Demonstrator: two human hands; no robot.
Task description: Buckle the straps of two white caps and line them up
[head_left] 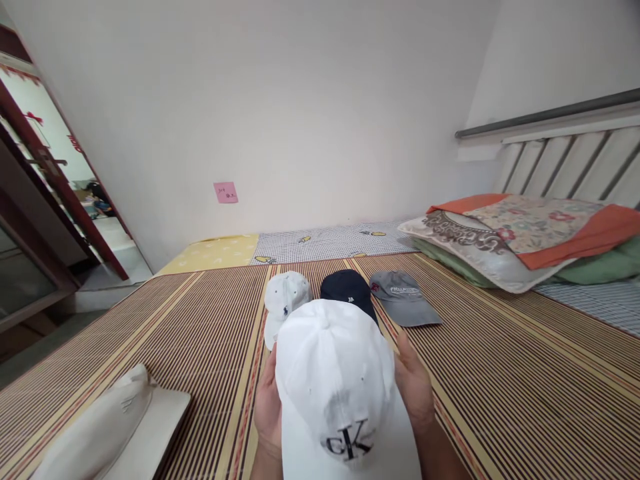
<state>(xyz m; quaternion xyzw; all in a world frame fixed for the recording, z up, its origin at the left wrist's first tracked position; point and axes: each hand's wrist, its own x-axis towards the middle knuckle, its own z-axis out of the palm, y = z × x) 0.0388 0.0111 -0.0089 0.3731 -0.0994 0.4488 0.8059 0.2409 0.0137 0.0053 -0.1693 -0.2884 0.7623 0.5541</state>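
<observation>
I hold a white baseball cap [340,393] with a black "CK" logo up in front of me, over a striped bamboo mat [500,387]. My left hand [267,407] grips its left side and my right hand [414,387] grips its right side, with fingers wrapped round the edges. Just beyond it three caps lie in a row on the mat: a white one [283,300], a dark navy one [347,288] and a grey one [404,298].
A cream wide-brimmed hat [110,427] lies on the mat at the near left. Pillows and folded bedding [520,240] are stacked at the right by a slatted headboard [570,160]. A doorway [45,193] opens at the left; a pink note [225,192] sticks on the wall.
</observation>
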